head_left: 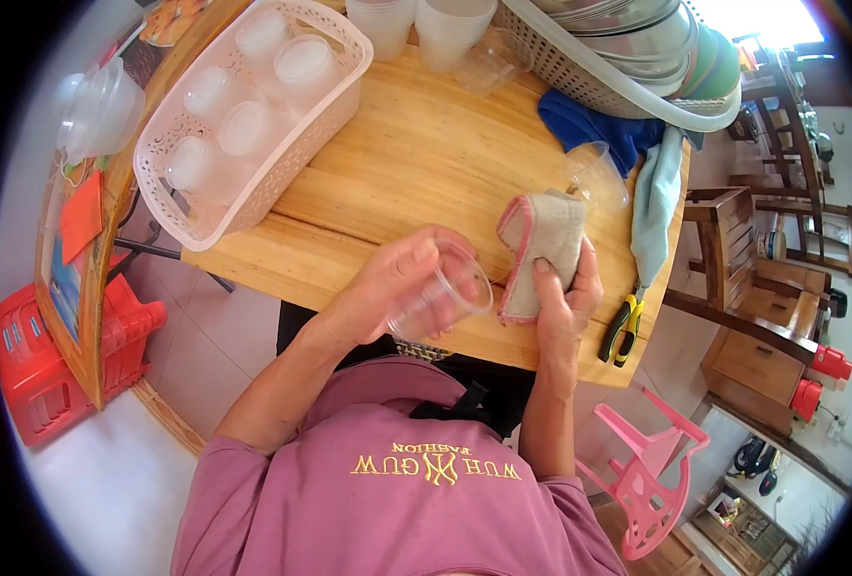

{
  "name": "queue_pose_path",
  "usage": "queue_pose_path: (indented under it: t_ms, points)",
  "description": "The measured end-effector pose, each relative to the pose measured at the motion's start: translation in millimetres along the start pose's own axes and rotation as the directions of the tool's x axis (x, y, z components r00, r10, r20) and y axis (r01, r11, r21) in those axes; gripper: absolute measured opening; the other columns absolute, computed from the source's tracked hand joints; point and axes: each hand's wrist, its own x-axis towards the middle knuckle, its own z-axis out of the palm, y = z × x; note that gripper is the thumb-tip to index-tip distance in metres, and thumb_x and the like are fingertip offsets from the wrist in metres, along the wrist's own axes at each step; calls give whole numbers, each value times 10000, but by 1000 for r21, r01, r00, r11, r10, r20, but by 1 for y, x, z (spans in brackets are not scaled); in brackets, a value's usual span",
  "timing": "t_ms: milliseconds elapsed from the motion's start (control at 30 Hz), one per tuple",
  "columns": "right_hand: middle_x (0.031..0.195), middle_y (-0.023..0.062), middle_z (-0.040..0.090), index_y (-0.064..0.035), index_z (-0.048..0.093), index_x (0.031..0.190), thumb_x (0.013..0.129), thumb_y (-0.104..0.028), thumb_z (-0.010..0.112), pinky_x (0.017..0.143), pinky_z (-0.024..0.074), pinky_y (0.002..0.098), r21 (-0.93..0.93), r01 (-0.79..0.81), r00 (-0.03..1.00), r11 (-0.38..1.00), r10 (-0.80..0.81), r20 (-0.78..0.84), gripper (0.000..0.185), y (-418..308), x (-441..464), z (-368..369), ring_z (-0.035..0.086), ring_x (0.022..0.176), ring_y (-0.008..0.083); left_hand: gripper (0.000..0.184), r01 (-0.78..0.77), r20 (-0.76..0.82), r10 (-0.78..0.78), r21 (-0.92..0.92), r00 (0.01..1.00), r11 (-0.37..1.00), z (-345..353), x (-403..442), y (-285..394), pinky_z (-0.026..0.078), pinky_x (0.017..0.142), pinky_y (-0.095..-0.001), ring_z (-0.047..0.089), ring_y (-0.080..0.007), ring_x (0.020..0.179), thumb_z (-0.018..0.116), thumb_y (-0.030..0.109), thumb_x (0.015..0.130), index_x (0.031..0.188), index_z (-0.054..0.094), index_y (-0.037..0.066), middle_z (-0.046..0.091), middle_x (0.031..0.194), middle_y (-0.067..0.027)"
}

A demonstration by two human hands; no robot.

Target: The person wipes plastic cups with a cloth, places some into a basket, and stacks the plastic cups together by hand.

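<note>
My left hand [402,274] is wrapped round a clear plastic cup [456,293], which is tilted with its mouth toward the right. In my right hand [572,300] is a folded beige cloth [551,230] with a pink edge, pinched between thumb and fingers. Cup and cloth are apart, both held above the front edge of the wooden table [416,163]. Beyond the cloth, another clear plastic cup [599,180] lies on its side by a blue cloth [594,125].
A pink basket [282,168] holds several lidded cups at the left. Stacked cups [450,34] and a grey basket [599,72] of metal bowls stand at the back. Yellow-black pliers [623,328] lie by the right edge, below a light blue cloth [656,206].
</note>
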Motion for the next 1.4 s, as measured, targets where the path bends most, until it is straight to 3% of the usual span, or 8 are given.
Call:
queue_pose_path:
  t_ms: [167, 367, 567, 633, 867, 1000, 1167, 1400]
  points:
    - [1086, 104, 575, 52, 545, 1256, 834, 10, 605, 881, 459, 310, -126, 138, 990, 982, -137, 12, 429, 4, -2, 3, 562, 1001, 195, 571, -94, -78, 94, 1, 993, 996, 6, 5, 5, 555, 793, -299, 607, -164, 1011, 631, 408, 965, 1374, 432, 63, 580, 1164, -92]
    - [1096, 125, 577, 52, 543, 1257, 825, 10, 607, 885, 460, 324, -169, 165, 986, 972, -161, 35, 438, 1, -3, 3, 569, 1000, 223, 735, -129, -187, 204, 349, 961, 928, 19, 3, 13, 515, 847, -283, 566, -171, 1088, 771, 235, 879, 1443, 353, 16, 500, 1255, -99]
    - [1107, 136, 583, 41, 547, 1265, 815, 12, 603, 903, 459, 342, -135, 168, 986, 976, -165, 39, 454, 4, -3, 2, 576, 1018, 242, 698, -224, -223, 449, 629, 865, 744, 28, -12, 32, 484, 846, -272, 563, -156, 995, 813, 172, 831, 1373, 408, 1, 508, 1207, -97]
    - [1108, 141, 592, 37, 552, 1262, 810, 11, 605, 899, 463, 344, -171, 173, 985, 970, -171, 30, 456, 8, -3, 2, 585, 1020, 247, 644, -229, -134, 538, 801, 832, 553, 27, -16, 38, 494, 797, -262, 564, -151, 945, 830, 160, 805, 1319, 467, 18, 518, 1219, -93]
    - [1088, 140, 608, 37, 559, 1254, 806, 14, 609, 887, 476, 351, -183, 189, 982, 965, -187, 28, 452, 9, -3, 1, 602, 996, 250, 533, -303, -61, 715, 878, 697, 370, 46, -30, 80, 505, 720, -244, 568, -133, 941, 848, 231, 783, 1217, 586, 66, 545, 1235, -74]
    - [1090, 139, 608, 35, 559, 1257, 806, 13, 612, 886, 476, 348, -176, 198, 980, 964, -197, 26, 454, 10, -3, 1, 602, 998, 247, 483, -145, 70, 865, 989, 496, 3, 37, -48, 116, 504, 796, -261, 580, -141, 978, 838, 256, 797, 1186, 623, 67, 587, 1181, -60]
    - [1091, 137, 605, 31, 557, 1263, 809, 13, 612, 883, 474, 343, -162, 219, 976, 962, -216, 36, 458, 9, -3, 2, 600, 997, 245, 509, -51, -32, 939, 997, 343, 53, 11, -62, 161, 467, 939, -296, 586, -162, 1034, 823, 271, 822, 1212, 613, 20, 646, 1094, -70]
    - [1088, 131, 599, 29, 557, 1260, 812, 14, 599, 895, 468, 352, -166, 183, 983, 969, -179, 38, 450, 4, -4, 3, 593, 998, 248, 493, 280, 11, 893, 948, 450, -153, -8, -67, 185, 484, 896, -307, 611, -194, 1005, 819, 290, 822, 1174, 626, 5, 655, 1080, -90]
